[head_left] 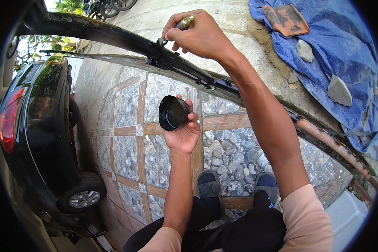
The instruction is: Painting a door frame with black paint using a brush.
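My left hand [184, 142] is wrapped round a small round cup [169, 114] with black paint in it, held over the tiled floor, its mouth tipped toward me. Above and to the right, my right hand [206, 35] grips a paintbrush [185, 23]; its pale handle sticks out past the thumb. The dark bristle end meets the black metal beam [113, 40] beside a small bracket. Wet-looking black coats the beam there, while its far right stretch [323, 132] is pinkish and rough.
A black car [42, 126] stands at the left. On the right lie a blue tarp [319, 46], a clay roof tile [286, 20] and loose stones [339, 90]. Motorbikes [109, 7] are parked far off. A white box [346, 216] sits at lower right, near my sandalled feet [210, 189].
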A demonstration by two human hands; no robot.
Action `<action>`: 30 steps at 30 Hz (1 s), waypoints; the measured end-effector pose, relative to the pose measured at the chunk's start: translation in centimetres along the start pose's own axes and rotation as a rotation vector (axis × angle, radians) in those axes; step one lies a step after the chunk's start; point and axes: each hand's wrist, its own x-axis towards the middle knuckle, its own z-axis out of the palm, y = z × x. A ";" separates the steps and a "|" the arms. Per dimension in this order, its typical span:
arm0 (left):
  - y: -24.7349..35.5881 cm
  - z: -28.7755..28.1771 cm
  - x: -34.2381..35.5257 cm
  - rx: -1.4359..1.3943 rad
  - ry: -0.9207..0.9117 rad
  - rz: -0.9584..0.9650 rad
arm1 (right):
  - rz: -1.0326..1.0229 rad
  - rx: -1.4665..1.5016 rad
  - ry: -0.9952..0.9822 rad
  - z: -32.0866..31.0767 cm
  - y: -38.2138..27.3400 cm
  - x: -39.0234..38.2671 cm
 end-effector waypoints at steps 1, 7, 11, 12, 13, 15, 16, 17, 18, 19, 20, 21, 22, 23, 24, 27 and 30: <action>0.0 0.0 0.0 -0.001 -0.002 -0.001 | 0.077 0.161 0.014 -0.3 -0.4 -0.1; 0.0 -0.2 0.0 -0.009 -0.008 -0.010 | -0.220 -0.196 0.021 0.4 -2.1 0.1; 0.1 0.1 0.0 0.005 -0.014 0.007 | -0.234 -0.002 0.158 -0.8 -3.8 0.6; 0.1 0.2 -0.1 0.003 -0.020 -0.005 | -0.311 -0.026 0.218 -0.6 -4.0 0.8; 0.3 0.3 -0.2 0.008 -0.021 0.002 | -0.315 -0.019 0.217 -0.2 -4.3 1.0; 0.2 0.4 -0.1 0.012 -0.002 0.013 | -0.471 -0.102 0.274 0.5 -4.9 1.3; 0.0 0.4 -0.1 0.010 -0.005 0.013 | -0.490 -0.115 0.253 0.7 -5.3 1.2; 0.1 0.4 -0.2 0.011 0.000 0.015 | -0.485 -0.106 0.193 1.2 -5.5 1.1; 0.2 0.4 -0.4 0.011 0.004 0.019 | -0.537 -0.130 0.189 1.5 -5.6 1.0; 0.3 0.5 -0.5 0.014 0.003 0.025 | -0.589 -0.154 0.185 1.8 -5.8 0.8; 0.2 0.5 -0.5 0.017 -0.006 0.023 | -0.594 -0.151 0.182 1.4 -6.0 0.5; 0.2 0.5 -0.5 0.020 -0.015 0.022 | -0.552 -0.108 0.195 0.9 -6.4 0.1; 0.2 0.5 -0.4 0.021 -0.018 0.027 | -0.510 -0.064 0.208 0.7 -6.6 -0.1; 0.2 0.5 -0.3 0.016 -0.016 0.018 | -0.512 -0.064 0.208 1.0 -6.5 -0.3; 0.1 0.5 -0.2 0.011 -0.015 0.008 | -0.572 -0.161 0.185 1.6 -6.2 -0.5; 0.1 0.6 -0.6 -0.038 0.009 0.018 | -0.619 -0.286 0.120 2.7 -6.7 -1.7; -0.1 0.7 -0.7 -0.038 0.000 0.009 | -0.562 -0.271 0.132 2.5 -6.8 -2.3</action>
